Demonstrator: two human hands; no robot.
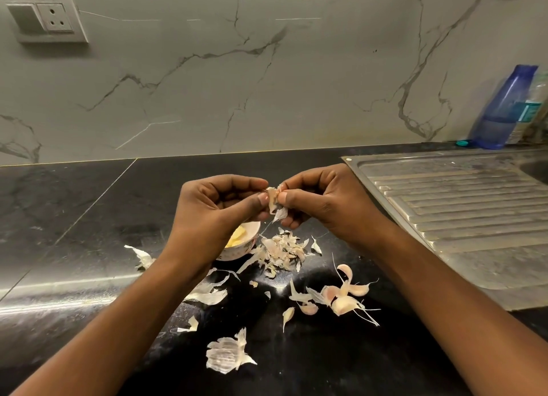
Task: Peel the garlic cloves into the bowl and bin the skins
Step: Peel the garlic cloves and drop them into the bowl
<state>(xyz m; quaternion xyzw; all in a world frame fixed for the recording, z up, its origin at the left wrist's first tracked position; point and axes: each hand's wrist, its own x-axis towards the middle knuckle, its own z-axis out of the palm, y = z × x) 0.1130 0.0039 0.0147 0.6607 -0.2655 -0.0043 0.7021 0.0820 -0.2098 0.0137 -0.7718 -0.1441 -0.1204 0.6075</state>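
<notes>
Both hands, left [219,205] and right [320,205], pinch one clove [273,201] just above the bowl [250,241]; seemingly half-peeled. Torn skin could drop into the bowl, or the clove slip onto the tabletop [89,217].

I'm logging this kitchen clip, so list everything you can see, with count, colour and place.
garlic clove being peeled: one, pale, between both hands
bowl: one, white, holding yellowish peeled cloves, under left hand
skins: many, papery white, piled beside bowl and scattered on counter
unpeeled cloves: a few, pinkish, front right
counter: one, black
draining board: one, steel, right
bottle: one, blue, back right; a clear one beside it
socket: one, white, wall top left
left hand: pinching the clove
right hand: pinching the clove
</notes>
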